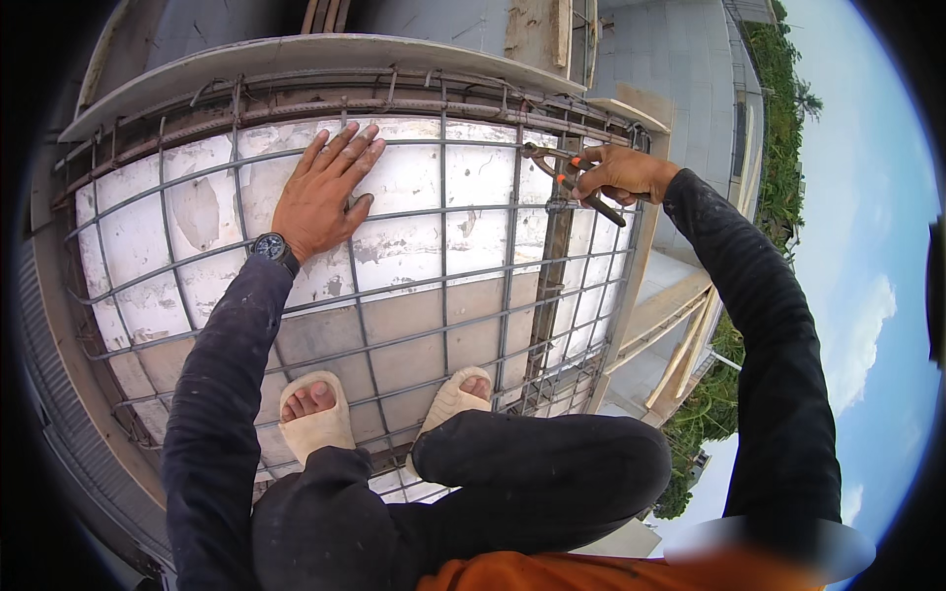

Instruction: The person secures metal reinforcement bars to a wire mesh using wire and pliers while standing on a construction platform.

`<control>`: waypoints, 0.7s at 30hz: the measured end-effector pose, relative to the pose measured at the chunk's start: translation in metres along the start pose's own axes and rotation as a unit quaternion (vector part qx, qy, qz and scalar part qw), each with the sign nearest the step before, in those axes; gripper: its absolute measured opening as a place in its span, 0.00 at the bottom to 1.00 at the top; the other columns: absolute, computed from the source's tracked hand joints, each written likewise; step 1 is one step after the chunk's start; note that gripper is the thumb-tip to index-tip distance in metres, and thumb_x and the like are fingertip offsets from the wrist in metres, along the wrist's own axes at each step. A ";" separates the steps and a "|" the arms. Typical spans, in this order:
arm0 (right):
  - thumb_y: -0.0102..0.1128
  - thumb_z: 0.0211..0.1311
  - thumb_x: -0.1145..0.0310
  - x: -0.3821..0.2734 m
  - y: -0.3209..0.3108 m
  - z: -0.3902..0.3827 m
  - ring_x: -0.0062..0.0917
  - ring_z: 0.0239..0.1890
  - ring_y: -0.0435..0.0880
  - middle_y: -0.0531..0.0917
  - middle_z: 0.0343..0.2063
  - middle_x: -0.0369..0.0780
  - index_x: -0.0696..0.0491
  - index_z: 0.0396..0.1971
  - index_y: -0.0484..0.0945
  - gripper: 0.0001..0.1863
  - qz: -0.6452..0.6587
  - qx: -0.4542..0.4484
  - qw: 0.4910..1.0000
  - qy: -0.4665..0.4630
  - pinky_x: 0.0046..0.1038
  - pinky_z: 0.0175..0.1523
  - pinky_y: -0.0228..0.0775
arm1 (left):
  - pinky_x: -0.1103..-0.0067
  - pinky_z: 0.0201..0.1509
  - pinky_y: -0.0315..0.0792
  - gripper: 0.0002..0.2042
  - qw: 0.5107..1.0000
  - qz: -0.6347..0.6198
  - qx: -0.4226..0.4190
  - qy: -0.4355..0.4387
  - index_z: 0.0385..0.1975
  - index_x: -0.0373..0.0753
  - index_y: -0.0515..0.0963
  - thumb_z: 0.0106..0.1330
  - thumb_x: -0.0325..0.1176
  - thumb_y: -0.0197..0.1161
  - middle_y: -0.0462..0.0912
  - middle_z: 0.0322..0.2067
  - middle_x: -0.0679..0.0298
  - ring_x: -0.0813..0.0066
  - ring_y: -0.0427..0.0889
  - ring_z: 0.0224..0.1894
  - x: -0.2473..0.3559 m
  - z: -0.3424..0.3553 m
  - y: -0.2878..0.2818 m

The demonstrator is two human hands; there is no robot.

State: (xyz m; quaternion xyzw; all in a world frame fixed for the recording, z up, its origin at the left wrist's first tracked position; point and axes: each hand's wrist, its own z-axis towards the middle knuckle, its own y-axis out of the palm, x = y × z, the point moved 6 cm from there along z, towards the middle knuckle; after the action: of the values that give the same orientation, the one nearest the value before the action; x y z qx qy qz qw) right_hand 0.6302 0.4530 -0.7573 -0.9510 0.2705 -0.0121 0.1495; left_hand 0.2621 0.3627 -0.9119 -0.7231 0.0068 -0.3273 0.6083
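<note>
Wrapped round the dark handles of a pair of pincers (566, 173) with orange marks, my right hand (621, 174) is at the upper right of the rebar mesh. The pincers' jaws meet the mesh near a crossing of two bars; any tie wire there is too small to make out. My left hand (330, 192) lies flat with fingers stretched over the rebar mesh (443, 209) and the white, stained panel (404, 246) beneath it. A dark watch (271, 247) is on my left wrist.
My sandalled feet (317, 412) stand on the mesh. Thicker rusty bars (296, 114) run along the far side, inside a curved board (325, 51). Wooden formwork (680, 335) edges the right side, with greenery (778, 148) and sky past it.
</note>
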 end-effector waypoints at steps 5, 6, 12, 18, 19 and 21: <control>0.75 0.59 0.68 0.016 0.001 0.002 0.09 0.10 0.63 0.82 0.22 0.34 0.63 0.55 0.76 0.27 0.087 -0.007 0.996 -0.017 0.18 0.13 0.51 | 0.65 0.89 0.42 0.41 0.988 -0.039 0.088 0.118 0.80 0.52 0.56 0.68 0.43 0.69 0.57 0.80 0.65 0.68 0.49 0.84 0.074 0.057 -0.021; 0.75 0.60 0.69 0.021 -0.002 0.008 0.10 0.09 0.64 0.83 0.21 0.35 0.64 0.59 0.72 0.31 0.093 -0.019 0.995 -0.019 0.18 0.11 0.52 | 0.64 0.89 0.45 0.44 0.979 -0.088 0.089 0.160 0.81 0.51 0.53 0.68 0.45 0.70 0.58 0.80 0.64 0.67 0.50 0.83 0.110 0.081 -0.022; 0.73 0.60 0.71 0.027 -0.004 0.012 0.10 0.10 0.64 0.77 0.18 0.32 0.58 0.43 0.77 0.15 0.126 -0.055 0.990 -0.044 0.19 0.12 0.51 | 0.60 0.77 0.64 0.44 0.959 -0.248 0.042 0.128 0.76 0.38 0.61 0.63 0.43 0.76 0.74 0.65 0.49 0.51 0.69 0.72 0.235 0.177 0.032; 0.73 0.61 0.57 0.077 -0.014 0.016 0.15 0.13 0.69 0.78 0.18 0.33 0.56 0.47 0.81 0.21 0.102 0.003 0.993 -0.065 0.23 0.17 0.58 | 0.59 0.59 0.74 0.23 0.964 -0.231 0.037 0.129 0.53 0.35 0.75 0.61 0.36 0.74 0.80 0.47 0.54 0.50 0.79 0.52 0.254 0.195 0.054; 0.73 0.62 0.55 0.072 -0.013 0.010 0.17 0.14 0.73 0.80 0.20 0.35 0.57 0.50 0.81 0.24 0.055 0.025 0.995 -0.077 0.24 0.19 0.64 | 0.59 0.58 0.74 0.22 0.962 -0.232 0.059 0.133 0.52 0.35 0.75 0.60 0.35 0.73 0.80 0.47 0.54 0.50 0.79 0.51 0.252 0.196 0.054; 0.71 0.63 0.51 0.068 -0.024 -0.006 0.27 0.24 0.82 0.85 0.28 0.41 0.59 0.55 0.80 0.29 -0.222 0.255 0.928 -0.154 0.31 0.29 0.75 | 0.58 0.56 0.74 0.19 0.954 -0.239 0.105 0.149 0.48 0.35 0.75 0.60 0.32 0.72 0.81 0.46 0.54 0.50 0.79 0.49 0.252 0.199 0.055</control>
State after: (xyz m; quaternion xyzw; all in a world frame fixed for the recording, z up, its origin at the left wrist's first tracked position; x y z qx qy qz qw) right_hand 0.6998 0.4353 -0.7487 -0.9066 0.0135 0.0326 0.4204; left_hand 0.5776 0.4198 -0.8527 -0.5788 -0.1101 -0.5660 0.5766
